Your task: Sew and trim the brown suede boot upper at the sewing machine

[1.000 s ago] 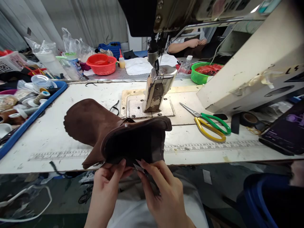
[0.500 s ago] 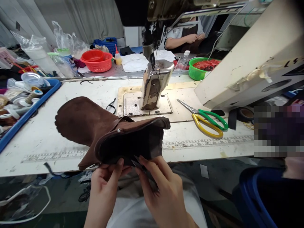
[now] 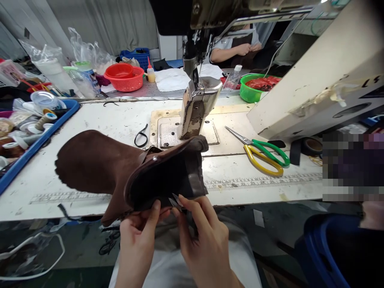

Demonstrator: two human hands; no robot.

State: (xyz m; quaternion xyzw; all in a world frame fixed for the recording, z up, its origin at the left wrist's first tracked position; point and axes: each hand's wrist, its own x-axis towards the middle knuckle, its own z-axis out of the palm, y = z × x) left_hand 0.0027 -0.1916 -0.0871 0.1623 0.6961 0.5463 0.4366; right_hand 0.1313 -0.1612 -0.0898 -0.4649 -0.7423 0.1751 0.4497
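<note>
A brown boot upper (image 3: 90, 160) lies partly on the table's front edge, its dark lined opening facing me. My left hand (image 3: 139, 236) pinches the near rim of that opening between thumb and fingers. Close beside it, my right hand (image 3: 205, 236) grips small thread snips (image 3: 175, 200), whose two pointed blades show apart at the lining edge. Whether a thread lies between the blades is too small to tell. The snips' handles are hidden inside my right hand.
Behind the upper stands the sewing machine's metal post (image 3: 198, 108). Large scissors (image 3: 259, 154) with green and yellow handles lie to the right, near a tape roll (image 3: 312, 146). A blue tray (image 3: 64, 120) of thread spools stands left. Across the table a co-worker's hands (image 3: 249, 49) are visible.
The boot upper has tilted and shifted a little left and down at its far left end. My left hand has moved slightly right, closer to the snips. The view has shifted slightly.
</note>
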